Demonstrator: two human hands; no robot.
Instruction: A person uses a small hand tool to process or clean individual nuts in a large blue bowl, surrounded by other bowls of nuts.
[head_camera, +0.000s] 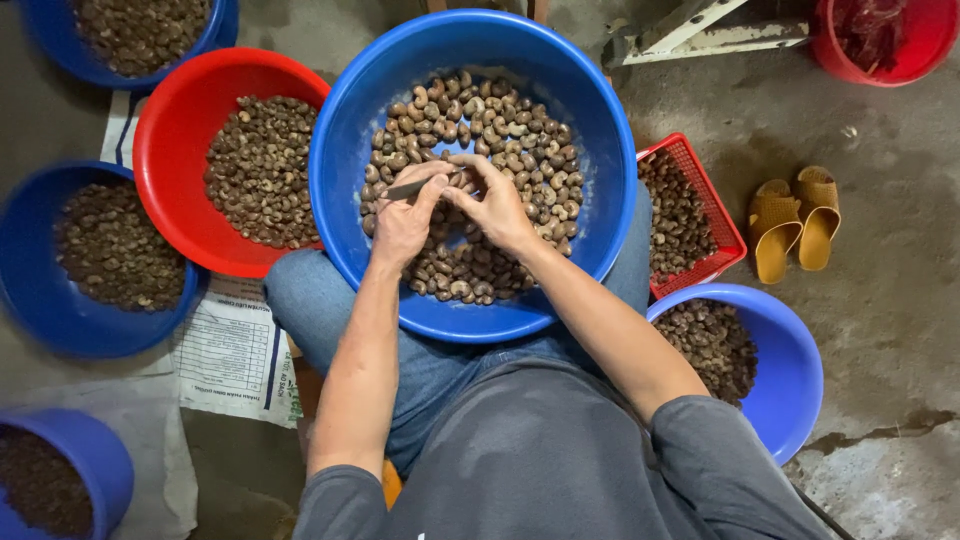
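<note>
Now the left hand (403, 215) grips a slim grey metal blade (415, 187), the right hand (497, 205) pinches one brown nut (459, 178) against it over the big round blue plastic basin (345, 150) of nuts.

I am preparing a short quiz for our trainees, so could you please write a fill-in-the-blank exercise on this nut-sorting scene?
1. The large basin on the person's lap is ____ in colour.
2. The left hand holds a thin ____ tool over the nuts.
3. The basin just left of the lap basin is ____.
4. A pair of yellow ____ lies on the floor at right.

Missing words: blue; metal; red; slippers.
</note>
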